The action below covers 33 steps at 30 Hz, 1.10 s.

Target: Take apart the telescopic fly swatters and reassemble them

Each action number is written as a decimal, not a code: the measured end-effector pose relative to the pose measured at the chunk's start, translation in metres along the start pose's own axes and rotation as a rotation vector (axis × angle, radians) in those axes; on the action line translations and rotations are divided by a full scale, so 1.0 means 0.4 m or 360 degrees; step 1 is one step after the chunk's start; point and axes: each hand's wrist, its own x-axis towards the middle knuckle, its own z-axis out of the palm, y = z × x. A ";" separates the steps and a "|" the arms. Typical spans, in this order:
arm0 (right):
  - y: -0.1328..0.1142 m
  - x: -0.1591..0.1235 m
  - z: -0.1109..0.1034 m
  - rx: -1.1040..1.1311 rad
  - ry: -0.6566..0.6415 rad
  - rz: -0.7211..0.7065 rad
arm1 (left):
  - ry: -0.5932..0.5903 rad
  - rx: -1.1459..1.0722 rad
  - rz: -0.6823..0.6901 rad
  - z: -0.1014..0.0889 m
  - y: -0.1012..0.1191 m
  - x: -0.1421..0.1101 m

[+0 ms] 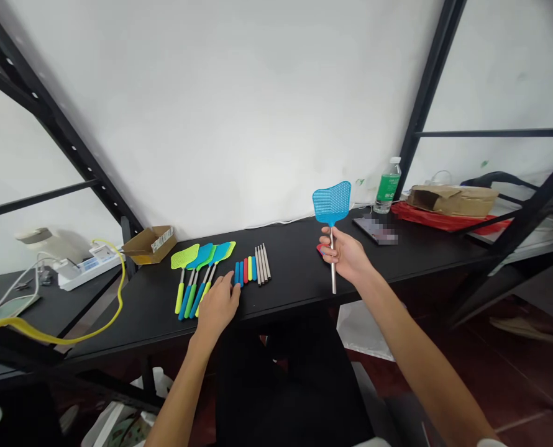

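My right hand (344, 253) is closed around the metal rod of a blue fly swatter (332, 203), held upright above the desk; the rod's lower end is bare, with no grip on it. Lower and to the left, my left hand (219, 301) rests over the desk, thumb and fingers apart. Its fingertips are beside the leftmost of several loose coloured handle grips (245, 270), in blue, red and yellow; I cannot tell whether they touch. Several bare metal rods (262, 264) lie right of the grips. Several fly swatters with grips (199, 279) lie left of my left hand.
The black desk (290, 273) runs along a white wall. On it are an open cardboard box (150, 244), a water bottle (387, 186), a phone (374, 228) and a pink-red item (320, 249) partly behind my right hand. A yellow cable (120, 298) hangs at left.
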 end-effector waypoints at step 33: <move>0.208 -0.173 0.187 -0.0170 -0.0907 0.0767 | -0.0029 -0.2944 -0.0431 -0.052 0.208 -0.090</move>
